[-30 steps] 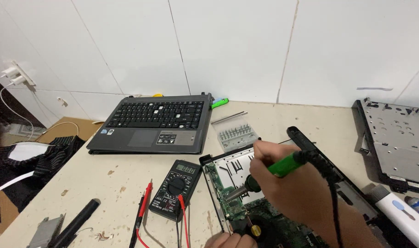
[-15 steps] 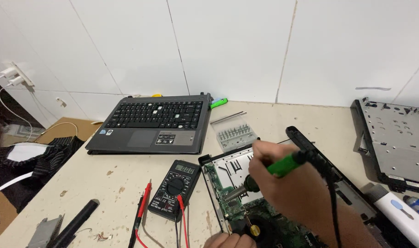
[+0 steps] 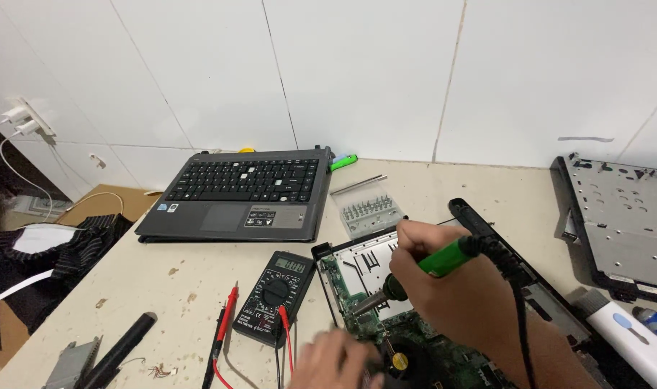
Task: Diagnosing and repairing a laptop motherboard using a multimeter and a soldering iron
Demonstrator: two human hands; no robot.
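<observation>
Right hand [image 3: 443, 281] fingers gripping green-handled soldering iron [image 3: 433, 263], tip on green laptop circuit board [image 3: 357, 295] near tabletop front edge. Left hand [image 3: 335, 360] beside black multimeter [image 3: 276, 295]; finger state unclear.

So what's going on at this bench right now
A person's right hand holds a green-handled soldering iron with its tip down on the green circuit board of an opened laptop. The left hand rests at the board's near edge. A black multimeter with red and black probes lies just left, with a laptop keyboard section behind it.
</observation>
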